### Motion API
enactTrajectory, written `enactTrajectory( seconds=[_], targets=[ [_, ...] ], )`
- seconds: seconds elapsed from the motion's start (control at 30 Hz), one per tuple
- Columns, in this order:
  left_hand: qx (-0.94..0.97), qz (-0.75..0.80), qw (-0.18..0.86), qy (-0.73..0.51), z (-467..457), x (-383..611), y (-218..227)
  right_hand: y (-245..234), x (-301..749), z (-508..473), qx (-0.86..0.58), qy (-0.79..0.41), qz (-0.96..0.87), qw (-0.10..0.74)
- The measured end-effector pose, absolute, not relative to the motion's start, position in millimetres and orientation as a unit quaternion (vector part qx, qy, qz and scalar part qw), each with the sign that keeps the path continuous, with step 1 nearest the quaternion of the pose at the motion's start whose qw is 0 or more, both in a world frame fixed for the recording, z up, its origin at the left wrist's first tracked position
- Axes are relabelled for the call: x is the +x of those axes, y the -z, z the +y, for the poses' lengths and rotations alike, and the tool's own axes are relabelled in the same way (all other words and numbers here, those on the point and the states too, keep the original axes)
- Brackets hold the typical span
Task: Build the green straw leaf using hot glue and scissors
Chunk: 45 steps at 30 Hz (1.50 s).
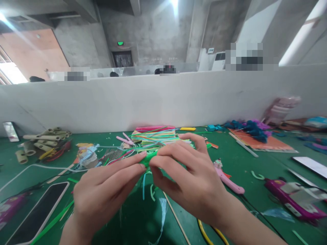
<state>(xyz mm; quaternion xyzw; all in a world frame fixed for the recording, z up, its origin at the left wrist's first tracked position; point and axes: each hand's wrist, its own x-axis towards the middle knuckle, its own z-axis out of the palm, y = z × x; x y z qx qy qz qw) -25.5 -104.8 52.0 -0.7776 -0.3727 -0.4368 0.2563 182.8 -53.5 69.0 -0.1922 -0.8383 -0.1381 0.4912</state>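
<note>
My left hand (106, 187) and my right hand (194, 175) meet above the middle of the table. Between their fingertips is a bright green pipe cleaner (150, 157), bent or bunched into a small piece; its exact shape is partly hidden. The left thumb and fingers pinch its left end. My right thumb and index finger close on the other side, with the remaining fingers curled above. Behind the hands lies a pile of coloured pipe cleaners (153, 139). A pale blue tassel (162, 211) and a thin wooden stick (176, 217) lie below them.
A phone (38, 214) and a long green strip (55, 217) lie at left. Rolled tubes (46, 141) are piled farther back. At right are a pink-handled glue gun (231, 182) and a purple power strip (293, 200). A white partition (114, 105) runs along the back.
</note>
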Motion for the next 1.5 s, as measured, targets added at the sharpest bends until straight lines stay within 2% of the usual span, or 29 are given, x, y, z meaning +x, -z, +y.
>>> enactTrajectory(
  seconds=[0.23, 0.4, 0.53, 0.6, 0.63, 0.67, 0.73, 0.83, 0.97, 1.17, 1.37, 1.5],
  targets=[
    [-0.742, -0.418, 0.288, 0.438, -106, -20, -56, -75, 185, -50, -0.183, 0.139, -0.849, 0.476],
    [-0.737, -0.486, 0.227, 0.412, -107, -25, -55, -76, 188, -52, -0.184, 0.103, -0.846, 0.49],
    [-0.65, -0.544, 0.204, 0.49, -87, -57, -82, -75, 197, -59, -0.185, 0.059, -0.826, 0.529],
    [-0.651, -0.568, 0.142, 0.483, -67, -79, -100, -74, 203, -64, -0.199, 0.009, -0.813, 0.548],
    [-0.679, -0.589, -0.008, 0.439, -54, -88, -105, -73, 206, -66, -0.21, -0.016, -0.806, 0.553],
    [-0.689, -0.59, -0.066, 0.415, -40, -95, -106, -72, 209, -67, -0.221, -0.036, -0.8, 0.557],
    [-0.71, -0.578, -0.126, 0.381, -10, -100, -96, -69, 214, -68, -0.237, -0.055, -0.792, 0.56],
    [-0.742, -0.55, -0.161, 0.346, 26, -87, -58, -62, 220, -64, -0.252, -0.055, -0.795, 0.55],
    [-0.766, -0.516, -0.131, 0.361, 24, -49, -23, -52, 227, -57, -0.265, -0.042, -0.815, 0.513],
    [-0.817, -0.395, -0.154, 0.39, -61, 18, -40, -42, 234, -53, -0.264, 0.015, -0.836, 0.481],
    [-0.787, -0.41, -0.134, 0.441, -76, 40, -37, -36, 236, -54, -0.279, -0.002, -0.824, 0.494],
    [-0.788, -0.427, -0.117, 0.427, -72, 39, -36, -33, 237, -54, -0.277, 0.02, -0.83, 0.483]
  ],
)
